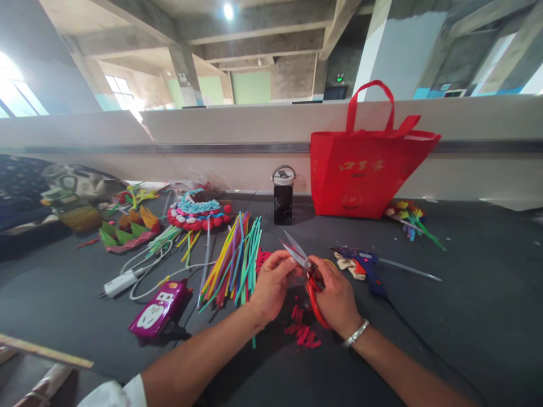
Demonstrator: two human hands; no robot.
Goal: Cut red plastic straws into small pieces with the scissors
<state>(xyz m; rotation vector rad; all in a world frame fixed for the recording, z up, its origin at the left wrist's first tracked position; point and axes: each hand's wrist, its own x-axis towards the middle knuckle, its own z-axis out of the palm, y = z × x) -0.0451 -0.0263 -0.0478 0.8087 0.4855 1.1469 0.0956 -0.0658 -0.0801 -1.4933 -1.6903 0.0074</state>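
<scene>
My right hand (337, 297) is closed around the red handles of a pair of scissors (314, 299). Their blades are parted and point up and to the left. Close beside the blades, my left hand (271, 285) is pinched, and what lies between its fingers is too small to make out. Small red scraps (303, 333) lie on the black table below my hands. More red pieces (262, 260) show just behind my left hand. A spread bundle of coloured pipe cleaners (233, 260) lies to the left of that hand.
A blue glue gun (369, 268) with its cord lies right of my hands. Behind stand a phone (283, 204) against a bottle (283, 176) and a red bag (360, 175). To the left are a purple box (159, 311), a white charger (121, 282) and flower crafts (197, 209).
</scene>
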